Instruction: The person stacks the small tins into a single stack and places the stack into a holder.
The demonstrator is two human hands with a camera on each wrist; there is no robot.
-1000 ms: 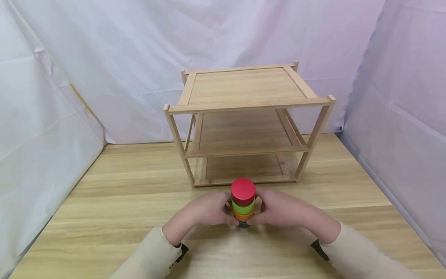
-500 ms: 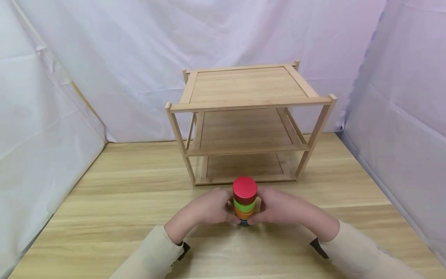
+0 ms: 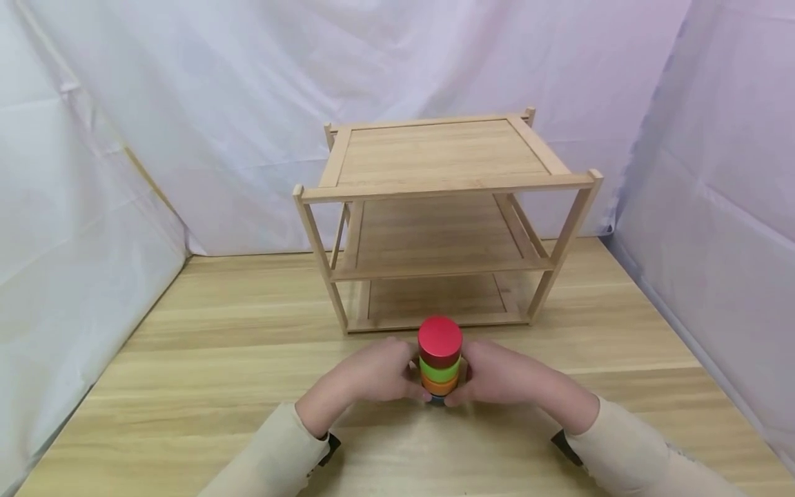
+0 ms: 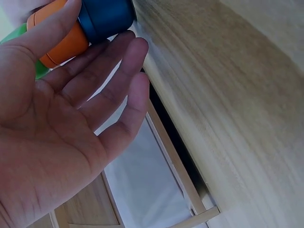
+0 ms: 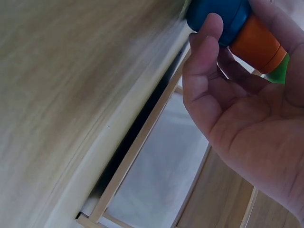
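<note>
A stack of round coloured pieces (image 3: 439,338) stands upright on the wooden table: red on top, then green, orange and dark blue. My left hand (image 3: 386,371) holds its left side between thumb and fingers, low down. From the other side my right hand (image 3: 503,373) grips it the same way. In the left wrist view the thumb crosses the orange piece (image 4: 73,46), and fingertips are at the dark blue piece (image 4: 107,18). Curved fingers of the right hand reach the blue piece (image 5: 219,14) in the right wrist view. Hands partly cover the lower pieces.
A light wooden shelf rack (image 3: 444,183) with three levels stands right behind the stack. White cloth (image 3: 248,103) hangs at the back and on both sides. The wooden table (image 3: 217,359) extends left and right of the hands.
The stack and both hands have shifted very slightly to the right. Both hands keep their hold, and the rack stays in place.
</note>
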